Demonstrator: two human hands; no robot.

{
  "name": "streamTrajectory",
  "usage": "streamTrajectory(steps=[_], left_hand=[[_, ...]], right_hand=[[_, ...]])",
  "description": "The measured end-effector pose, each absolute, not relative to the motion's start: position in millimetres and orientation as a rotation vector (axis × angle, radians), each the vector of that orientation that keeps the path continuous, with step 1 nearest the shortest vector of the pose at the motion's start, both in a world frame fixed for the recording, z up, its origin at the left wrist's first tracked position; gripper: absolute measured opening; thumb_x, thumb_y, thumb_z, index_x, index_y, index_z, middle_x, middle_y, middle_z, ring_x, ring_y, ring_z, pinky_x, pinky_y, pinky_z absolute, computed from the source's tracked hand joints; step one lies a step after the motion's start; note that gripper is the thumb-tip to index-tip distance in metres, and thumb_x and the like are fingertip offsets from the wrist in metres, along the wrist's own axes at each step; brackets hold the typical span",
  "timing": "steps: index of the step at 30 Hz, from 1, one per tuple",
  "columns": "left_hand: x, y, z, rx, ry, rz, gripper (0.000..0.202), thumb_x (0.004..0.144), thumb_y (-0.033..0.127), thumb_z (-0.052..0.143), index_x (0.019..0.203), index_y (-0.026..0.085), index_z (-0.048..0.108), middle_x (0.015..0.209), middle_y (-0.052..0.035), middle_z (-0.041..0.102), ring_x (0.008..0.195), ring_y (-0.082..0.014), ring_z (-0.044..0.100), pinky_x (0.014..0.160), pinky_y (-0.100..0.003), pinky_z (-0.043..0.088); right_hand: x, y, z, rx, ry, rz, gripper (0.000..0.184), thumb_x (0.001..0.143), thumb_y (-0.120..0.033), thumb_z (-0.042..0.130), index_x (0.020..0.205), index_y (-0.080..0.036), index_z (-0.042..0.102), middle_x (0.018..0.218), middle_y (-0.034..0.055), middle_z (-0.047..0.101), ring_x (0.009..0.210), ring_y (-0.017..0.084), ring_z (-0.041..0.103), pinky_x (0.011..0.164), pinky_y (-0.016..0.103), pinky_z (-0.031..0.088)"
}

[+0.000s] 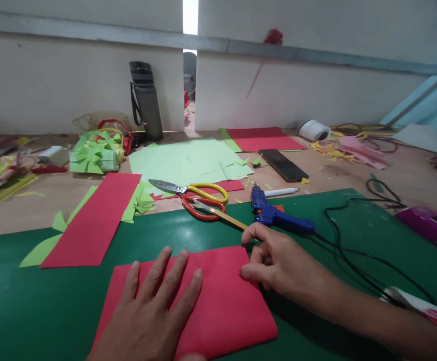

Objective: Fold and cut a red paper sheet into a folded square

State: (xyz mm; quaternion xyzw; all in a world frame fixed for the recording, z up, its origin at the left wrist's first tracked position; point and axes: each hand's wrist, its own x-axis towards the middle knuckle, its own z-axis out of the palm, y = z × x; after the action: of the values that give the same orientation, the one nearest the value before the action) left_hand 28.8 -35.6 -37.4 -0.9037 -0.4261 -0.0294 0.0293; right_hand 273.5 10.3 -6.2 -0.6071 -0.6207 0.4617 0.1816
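**Both hands on the red sheet**

Head view: I see my left hand (154, 311) flat, fingers spread wide, on the red paper (218, 306) lying on the green mat (33, 306). My right hand (278, 263) pinches its right edge, fingers narrow. The glue gun (278, 215) lies just beyond.

I can read no words, numbers, brand names or signs anywhere here. The red paper (203, 296) under my hands is plain on the side facing up. Just beyond it, the blue glue gun (274, 214) shows no legible marking. Further back from the red paper, the dark phone (283, 165) has a blank screen, and the grey bottle (146, 100) by the wall bears nothing I can make out. The purple box (429, 225) to the right is too blurred to read.
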Motion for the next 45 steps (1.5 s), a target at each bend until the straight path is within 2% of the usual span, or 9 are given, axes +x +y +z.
streamTrajectory(steps=[8, 17, 23, 30, 39, 42, 45], left_hand=[[27.2, -33.9, -43.0, -2.784, -1.301, -0.135, 0.074, 0.082, 0.074, 0.028, 0.136, 0.027, 0.045, 0.145, -0.0125, 0.037, 0.134, -0.0417, 0.025, 0.099, -0.064, 0.026], [27.5, -33.8, -38.1, -2.799, -1.306, -0.076, 0.075, 0.081, 0.074, 0.029, 0.138, 0.027, 0.043, 0.146, -0.0131, 0.034, 0.133, -0.0429, 0.027, 0.096, -0.066, 0.028], [27.7, -33.6, -36.0, -2.813, -1.319, -0.103, 0.074, 0.082, 0.072, 0.030, 0.137, 0.025, 0.043, 0.146, -0.0130, 0.035, 0.133, -0.0429, 0.027, 0.096, -0.066, 0.029], [27.5, -33.2, -32.4, -2.817, -1.304, -0.048, 0.074, 0.083, 0.073, 0.030, 0.138, 0.025, 0.042, 0.147, -0.0134, 0.033, 0.133, -0.0432, 0.027, 0.095, -0.066, 0.030], [27.8, -33.5, -32.5, -2.795, -1.307, -0.027, 0.076, 0.081, 0.074, 0.032, 0.138, 0.026, 0.042, 0.147, -0.0128, 0.033, 0.134, -0.0412, 0.025, 0.098, -0.063, 0.030], [28.6, -33.2, -30.0, -2.803, -1.306, -0.005, 0.076, 0.081, 0.074, 0.031, 0.139, 0.025, 0.041, 0.147, -0.0137, 0.032, 0.134, -0.0422, 0.026, 0.096, -0.064, 0.032], [29.8, -32.8, -26.5, -2.805, -1.313, 0.023, 0.075, 0.082, 0.073, 0.030, 0.139, 0.025, 0.041, 0.147, -0.0137, 0.032, 0.133, -0.0428, 0.027, 0.095, -0.066, 0.032]], right_hand=[[272.5, 13.2, -2.6, -1.749, -1.830, 1.236, 0.022, 0.067, -0.015, 0.060, 0.076, -0.022, 0.041, 0.053, -0.0082, 0.054, 0.046, 0.008, 0.049, 0.042, 0.018, 0.032], [270.9, 12.8, -2.1, -1.747, -1.847, 1.209, 0.021, 0.068, -0.016, 0.060, 0.075, -0.022, 0.041, 0.051, -0.0086, 0.052, 0.044, 0.008, 0.047, 0.042, 0.019, 0.031], [270.3, 10.5, -0.2, -1.705, -1.953, 1.069, 0.015, 0.072, -0.015, 0.057, 0.073, -0.021, 0.043, 0.054, -0.0075, 0.052, 0.049, 0.009, 0.046, 0.047, 0.021, 0.030], [269.7, 9.6, -1.6, -1.660, -2.047, 0.906, 0.012, 0.077, -0.016, 0.053, 0.082, -0.022, 0.044, 0.062, -0.0062, 0.053, 0.055, 0.011, 0.048, 0.053, 0.023, 0.032], [268.5, 12.4, -2.5, -1.658, -2.140, 0.816, 0.009, 0.079, -0.013, 0.049, 0.079, -0.021, 0.046, 0.060, -0.0049, 0.053, 0.054, 0.011, 0.048, 0.052, 0.024, 0.030], [267.3, 13.1, -1.6, -1.667, -2.166, 0.803, 0.008, 0.079, -0.013, 0.049, 0.082, -0.019, 0.051, 0.060, -0.0042, 0.055, 0.054, 0.011, 0.048, 0.052, 0.023, 0.031], [265.7, 14.1, 0.8, -1.697, -2.215, 0.786, 0.018, 0.079, -0.013, 0.051, 0.095, -0.017, 0.059, 0.065, -0.0016, 0.060, 0.057, 0.012, 0.051, 0.054, 0.023, 0.032]])
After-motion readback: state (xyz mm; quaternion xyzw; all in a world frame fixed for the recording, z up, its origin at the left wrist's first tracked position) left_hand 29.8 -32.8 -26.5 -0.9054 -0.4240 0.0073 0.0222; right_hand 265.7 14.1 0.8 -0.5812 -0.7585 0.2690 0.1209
